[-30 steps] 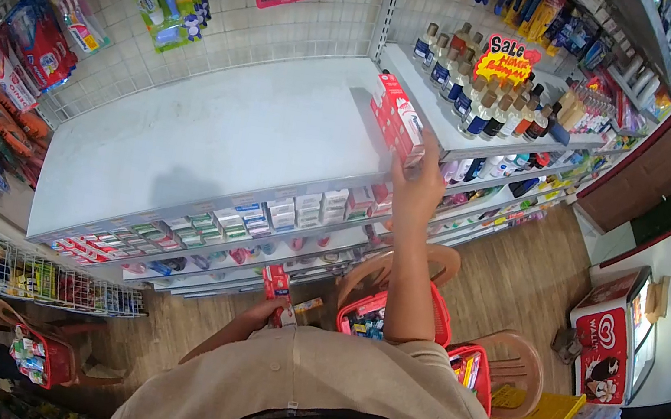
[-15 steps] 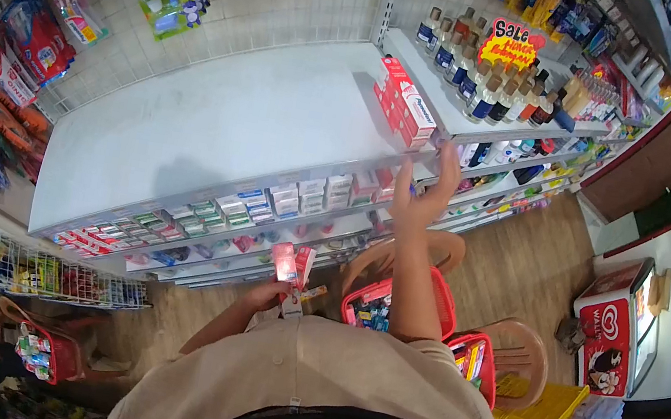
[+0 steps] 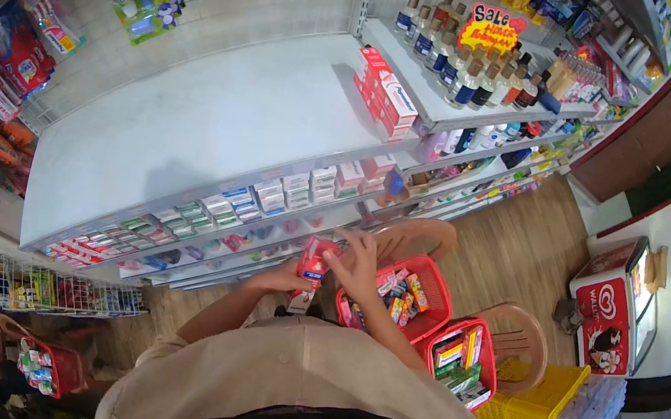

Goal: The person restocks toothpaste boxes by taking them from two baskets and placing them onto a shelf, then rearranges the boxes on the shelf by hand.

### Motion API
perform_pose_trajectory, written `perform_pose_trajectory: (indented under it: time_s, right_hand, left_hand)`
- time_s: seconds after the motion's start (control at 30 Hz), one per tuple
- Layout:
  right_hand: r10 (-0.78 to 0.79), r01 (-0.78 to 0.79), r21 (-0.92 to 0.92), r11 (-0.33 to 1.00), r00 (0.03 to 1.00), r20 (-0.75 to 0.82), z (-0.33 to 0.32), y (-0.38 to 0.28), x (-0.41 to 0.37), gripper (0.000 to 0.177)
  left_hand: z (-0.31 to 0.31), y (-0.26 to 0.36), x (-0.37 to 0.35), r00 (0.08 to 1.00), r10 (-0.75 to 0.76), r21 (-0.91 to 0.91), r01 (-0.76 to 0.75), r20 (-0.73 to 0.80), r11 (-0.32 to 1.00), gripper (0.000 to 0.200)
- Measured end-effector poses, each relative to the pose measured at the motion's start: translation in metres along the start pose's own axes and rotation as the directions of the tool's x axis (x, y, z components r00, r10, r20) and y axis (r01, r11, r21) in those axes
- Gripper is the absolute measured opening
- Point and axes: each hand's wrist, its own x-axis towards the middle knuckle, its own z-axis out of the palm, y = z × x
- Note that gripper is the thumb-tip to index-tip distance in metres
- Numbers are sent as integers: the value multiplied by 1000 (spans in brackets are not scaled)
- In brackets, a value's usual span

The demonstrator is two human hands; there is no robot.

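Observation:
In front of my body, my left hand (image 3: 279,278) is wrapped round several red and white toothpaste boxes (image 3: 315,261). My right hand (image 3: 358,267) meets them from the right, its thumb and fingers closed at the edge of one box. On the top shelf (image 3: 191,121), a stack of matching red and white toothpaste boxes (image 3: 387,95) stands at the right end. Part of the held boxes is hidden behind my fingers.
Perfume bottles (image 3: 465,81) and a sale sign (image 3: 491,30) occupy the adjoining shelf. Smaller boxes (image 3: 269,195) line the tier below. Red baskets of goods (image 3: 438,292) rest by brown chairs (image 3: 524,349) at my right. A red freezer (image 3: 604,313) stands farther right.
My right hand has come down from beside the shelf stack to the boxes in my left hand. The left hand has shifted slightly right and up. The view has turned a little right.

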Motion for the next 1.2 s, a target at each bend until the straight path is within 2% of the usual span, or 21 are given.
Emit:
perform_pose_trajectory:
  time_s: [0.07, 0.13, 0.2, 0.27, 0.3, 0.37, 0.43, 0.47, 0.5, 0.57, 0.6, 0.63, 0.7, 0.8, 0.83, 0.9, 0.93, 1.0, 1.07, 1.13, 1.2]
  right_hand:
    - [73, -77, 94, 993, 996, 42, -6, 2, 8, 43]
    - [246, -282, 38, 959, 890, 384, -9, 17, 11, 39]
    - [233, -283, 46, 958, 863, 448, -17, 28, 16, 33]
    - [247, -420, 229, 878, 808, 535, -20, 42, 18, 29]
    - [246, -420, 231, 878, 808, 535, -25, 45, 19, 29]
    - [364, -662, 422, 620, 718, 593, -36, 48, 21, 27]
    - [322, -611, 521, 596, 776, 542, -37, 61, 21, 28]
    - [283, -550, 615, 566, 830, 482, -36, 67, 21, 29]
    - [298, -607, 668, 430, 795, 529, -35, 71, 21, 30]
    - [284, -597, 744, 301, 801, 527, -22, 76, 19, 31]
    - [275, -571, 804, 167, 810, 519, -16, 75, 20, 33]
    - [273, -570, 804, 168, 811, 518, -11, 69, 21, 33]
    - [348, -482, 875, -33, 816, 462, -2, 58, 21, 31]
    - [335, -460, 882, -99, 820, 465, 9, 58, 21, 33]
    - [334, -458, 883, -99, 821, 463, 13, 59, 21, 33]
    - [450, -475, 878, 60, 798, 401, 17, 57, 19, 38]
    - [451, -473, 879, 61, 799, 399, 15, 54, 15, 38]
    - [387, -327, 626, 708, 921, 43, 10, 41, 3, 46]
    - [393, -358, 546, 757, 918, 57, -3, 29, -16, 57]
    - [116, -125, 66, 990, 984, 132, -23, 15, -28, 65]
    - [69, -86, 101, 991, 985, 156, -31, 25, -38, 69]
  left_hand:
    - [-4, -19, 16, 1000, 11, 117, -10, -10, 993, 46]
    - [-4, -26, 28, 993, 88, 347, -110, 77, 932, 42]
    - [0, -23, 27, 998, 45, 390, -62, 51, 919, 42]
    - [9, -5, 19, 1000, 6, 430, -11, 14, 903, 41]
    - [16, 11, 10, 1000, -2, 336, -5, 21, 942, 44]
    - [17, 17, 4, 1000, -5, 237, 0, 24, 971, 47]
    - [11, 14, 0, 983, -181, -39, 181, 10, 983, 51]
    - [11, 12, -1, 983, -182, -43, 182, 6, 982, 51]
    - [15, 21, -5, 987, -153, -113, 158, 54, 981, 49]
    - [21, 22, -2, 988, -119, -183, 135, 97, 974, 48]
    - [25, 13, 5, 988, -113, -398, 146, 105, 906, 48]
    - [27, 6, 11, 988, -106, -592, 153, 114, 791, 48]
    - [28, 2, 19, 992, -83, -560, 124, 98, 819, 45]
    - [30, 2, 22, 989, -55, -566, 125, 139, 815, 38]
    - [33, 1, 24, 997, -57, -557, 81, 60, 827, 39]
    - [37, 2, 26, 998, -57, -541, 39, -16, 840, 40]
    - [38, 4, 25, 997, -56, -568, 12, -61, 823, 39]
    - [42, 2, 29, 992, -57, -591, -18, -108, 806, 38]
    - [48, -14, 42, 950, -37, -631, -177, -310, 755, 36]
    - [50, -20, 40, 888, 153, -310, -307, -434, 900, 36]
    - [53, -16, 42, 938, -54, -464, -119, -343, 878, 37]
